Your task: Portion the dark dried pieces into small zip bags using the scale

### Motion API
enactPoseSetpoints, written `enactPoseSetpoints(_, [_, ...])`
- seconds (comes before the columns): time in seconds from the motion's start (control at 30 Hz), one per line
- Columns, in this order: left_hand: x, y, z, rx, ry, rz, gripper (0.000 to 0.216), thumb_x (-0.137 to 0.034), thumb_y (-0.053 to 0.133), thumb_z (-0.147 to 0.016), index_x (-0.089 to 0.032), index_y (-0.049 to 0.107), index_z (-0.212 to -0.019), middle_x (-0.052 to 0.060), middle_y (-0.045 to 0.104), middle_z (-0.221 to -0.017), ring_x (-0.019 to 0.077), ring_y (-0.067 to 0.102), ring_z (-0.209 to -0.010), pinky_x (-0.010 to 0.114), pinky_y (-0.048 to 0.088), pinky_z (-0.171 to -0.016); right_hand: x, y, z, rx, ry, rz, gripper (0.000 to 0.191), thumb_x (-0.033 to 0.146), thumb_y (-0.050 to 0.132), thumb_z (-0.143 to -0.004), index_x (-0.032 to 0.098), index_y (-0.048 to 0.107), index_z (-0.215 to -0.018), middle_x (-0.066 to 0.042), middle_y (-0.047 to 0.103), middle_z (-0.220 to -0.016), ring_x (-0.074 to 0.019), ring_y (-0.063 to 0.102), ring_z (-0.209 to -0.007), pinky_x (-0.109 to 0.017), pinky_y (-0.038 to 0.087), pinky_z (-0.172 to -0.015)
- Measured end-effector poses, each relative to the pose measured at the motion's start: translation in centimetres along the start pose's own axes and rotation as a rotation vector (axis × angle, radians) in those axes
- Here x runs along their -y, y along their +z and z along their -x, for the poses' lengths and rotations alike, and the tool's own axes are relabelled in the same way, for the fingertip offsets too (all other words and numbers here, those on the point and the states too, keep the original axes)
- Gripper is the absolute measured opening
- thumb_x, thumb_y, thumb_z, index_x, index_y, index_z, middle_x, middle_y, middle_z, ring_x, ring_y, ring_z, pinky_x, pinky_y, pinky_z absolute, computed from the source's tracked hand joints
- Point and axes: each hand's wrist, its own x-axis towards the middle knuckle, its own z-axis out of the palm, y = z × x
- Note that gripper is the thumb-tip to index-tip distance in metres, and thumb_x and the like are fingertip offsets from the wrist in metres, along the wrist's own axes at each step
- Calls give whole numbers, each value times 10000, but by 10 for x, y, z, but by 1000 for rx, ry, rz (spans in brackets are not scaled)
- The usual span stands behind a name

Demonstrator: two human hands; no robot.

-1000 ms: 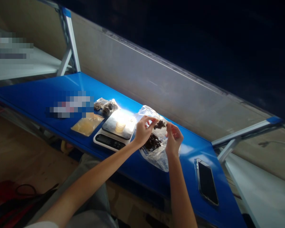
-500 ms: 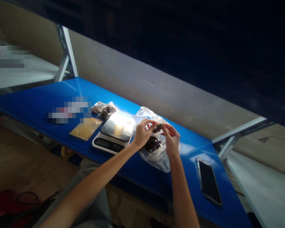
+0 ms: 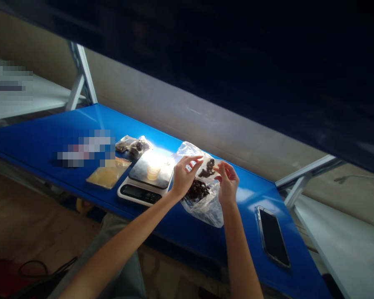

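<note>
**Above a glossy blue table (image 3: 68, 120), a small clear plastic bag (image 3: 208, 167) of dark pieces**

Both bare forearms (image 3: 137, 236) reach forward. The right hand (image 3: 228, 180) pinches the small bag's edge; the left hand (image 3: 183, 178) keeps thumb and fingers parted beside it, contact unclear. Half a second earlier, the hands were closer together. Beneath lies a large crumpled clear plastic bag (image 3: 208, 211), a dark brown heap (image 3: 198, 191) on or in it; to its left, a white digital scale (image 3: 143, 192) bears a small pale-yellow translucent cup (image 3: 153, 173).
</note>
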Motion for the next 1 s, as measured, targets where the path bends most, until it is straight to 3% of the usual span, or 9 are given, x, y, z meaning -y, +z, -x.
enactPoseSetpoints(0.17, [2,0,0,30,-6,4,168,-324,660,-811,-169,720,-789,26,671,-772,100,555,-617,195,394,-500,1,2,2,28,-31,55,358,512,721,-639,185,659,-769,-19,687,-693,-162,659,-606,-205,397,-407])
enactPoseSetpoints(0.3, [6,0,-1,-61,15,-27,143,-294,650,-820,-174,712,-773,13,658,-748,99,532,-608,200,406,-525,2,3,5,65,-92,120,339,490,713,-659,179,649,-778,-1,650,-635,-123,562,-515,-204,350,-383])
enactPoseSetpoints(0.37, [7,1,-1,-40,43,-38,126,-273,651,-821,-179,719,-773,14,660,-749,103,537,-617,201,410,-529,2,3,7,73,-131,153,326,476,712,-664,179,641,-779,6,635,-631,-117,535,-521,-204,348,-394])
enactPoseSetpoints(0.47, [6,2,-1,49,70,-55,86,-219,675,-799,-178,728,-747,15,661,-730,105,552,-612,203,415,-524,0,3,9,96,-172,200,314,463,711,-665,177,634,-772,-3,638,-660,-130,542,-557,-215,372,-417])
enactPoseSetpoints(0.63, [5,4,1,-54,48,-78,96,-225,659,-820,-193,747,-797,37,679,-803,120,586,-653,211,427,-518,-5,0,8,35,-235,241,277,463,641,-739,193,621,-794,-14,649,-711,-147,570,-614,-230,408,-460])
enactPoseSetpoints(0.77, [4,5,2,54,104,-94,72,-187,691,-788,-196,741,-737,36,680,-764,145,617,-723,222,459,-573,-7,-2,7,51,-249,272,270,454,683,-690,201,624,-765,-8,649,-711,-167,584,-634,-253,442,-480])
enactPoseSetpoints(0.9, [2,4,2,-80,60,-77,132,-260,635,-846,-202,749,-812,37,681,-805,136,614,-726,206,439,-535,-7,-4,7,27,-267,270,251,441,637,-734,210,601,-826,-23,681,-765,-186,623,-690,-259,448,-491])
enactPoseSetpoints(1.0, [2,3,2,-50,64,-50,146,-285,627,-852,-202,745,-833,30,683,-795,125,603,-676,203,429,-515,-7,-5,7,25,-263,261,240,429,613,-760,214,587,-862,-30,700,-797,-190,646,-699,-254,439,-482])
